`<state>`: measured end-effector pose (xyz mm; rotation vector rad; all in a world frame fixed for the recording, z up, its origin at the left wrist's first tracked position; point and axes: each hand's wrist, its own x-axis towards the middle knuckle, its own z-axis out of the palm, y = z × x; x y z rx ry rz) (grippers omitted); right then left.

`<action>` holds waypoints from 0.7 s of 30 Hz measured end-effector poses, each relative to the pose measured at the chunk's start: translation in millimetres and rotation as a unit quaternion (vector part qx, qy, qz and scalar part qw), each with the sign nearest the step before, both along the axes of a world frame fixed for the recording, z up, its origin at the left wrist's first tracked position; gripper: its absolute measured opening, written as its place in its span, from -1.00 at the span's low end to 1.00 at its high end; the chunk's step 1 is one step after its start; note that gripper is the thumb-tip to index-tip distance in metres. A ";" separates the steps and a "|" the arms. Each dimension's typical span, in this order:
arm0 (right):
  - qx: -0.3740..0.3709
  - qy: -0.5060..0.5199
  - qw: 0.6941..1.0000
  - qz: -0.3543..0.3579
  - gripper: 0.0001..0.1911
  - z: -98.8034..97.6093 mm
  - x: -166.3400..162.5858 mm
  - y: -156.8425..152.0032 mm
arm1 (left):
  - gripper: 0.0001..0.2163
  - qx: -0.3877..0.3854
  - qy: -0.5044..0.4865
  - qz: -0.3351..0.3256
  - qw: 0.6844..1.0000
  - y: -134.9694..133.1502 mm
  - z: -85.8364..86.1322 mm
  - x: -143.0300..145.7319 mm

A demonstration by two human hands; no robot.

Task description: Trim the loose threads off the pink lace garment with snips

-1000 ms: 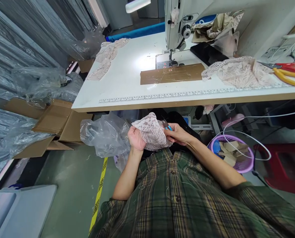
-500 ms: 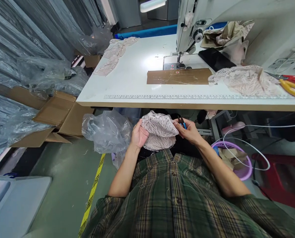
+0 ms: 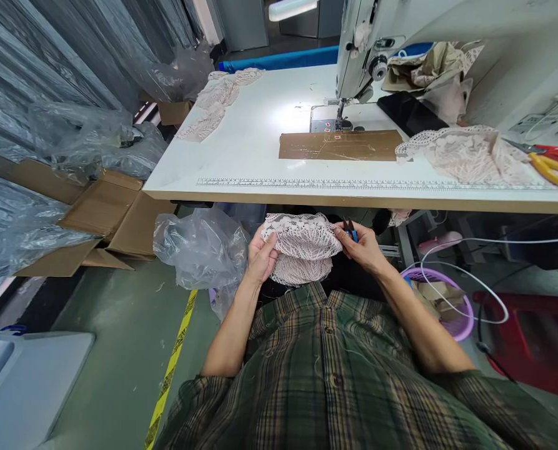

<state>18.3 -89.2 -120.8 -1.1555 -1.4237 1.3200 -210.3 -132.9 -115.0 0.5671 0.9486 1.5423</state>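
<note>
A piece of pale pink lace fabric [image 3: 304, 240] is stretched between my two hands, just below the table's front edge and above my lap. My left hand [image 3: 260, 257] pinches its left end, thumb on top. At the other end, my right hand [image 3: 360, 245] grips the lace edge between thumb and fingers. Small blue-handled thread snips [image 3: 350, 230] are also tucked in my right hand, their dark blades pointing up and away from me. The lower part of the lace hangs in folds towards my shirt.
A sewing machine [image 3: 360, 56] stands on the white table [image 3: 241, 162], with a brown strip [image 3: 339, 145] before its needle. More lace [image 3: 475, 153] lies right, near yellow-and-red-handled scissors [image 3: 557, 165], and lace [image 3: 220, 103] lies left. Below are a plastic bag [image 3: 201, 247] and purple basket [image 3: 466, 322].
My left hand has shifted its hold, its thumb now over the lace. The lace's upper edge is drawn out straighter and wider, and my right hand has moved slightly right.
</note>
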 end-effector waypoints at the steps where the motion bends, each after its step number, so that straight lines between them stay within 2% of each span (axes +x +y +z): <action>1: -0.001 0.001 1.000 -0.003 -0.49 1.9 -1.4 0.7 | -0.61 -0.002 0.001 0.000 1.000 0.7 1.1 -0.7; 6: 0.012 0.000 1.000 -0.025 -0.45 9.3 -10.7 3.6 | -0.57 -0.005 -0.025 0.022 0.999 3.6 12.7 -7.0; 9: 0.014 -0.028 0.999 -0.014 -0.49 4.3 -8.8 -1.0 | -0.57 -0.005 -0.006 0.011 1.000 -3.5 11.5 -9.2; 14: 0.012 -0.189 0.980 0.059 -0.62 -18.7 5.6 -17.5 | -0.53 -0.077 0.061 -0.062 0.993 -27.5 -22.2 -5.1; 17: 0.007 -0.213 0.974 0.071 -0.66 -28.7 8.4 -23.1 | -0.49 -0.112 0.065 -0.060 0.990 -36.0 -41.1 -3.8; 21: 0.018 -0.228 0.972 0.055 -0.73 -33.2 2.2 -21.3 | -0.50 -0.127 0.047 -0.049 0.990 -36.2 -48.7 -6.5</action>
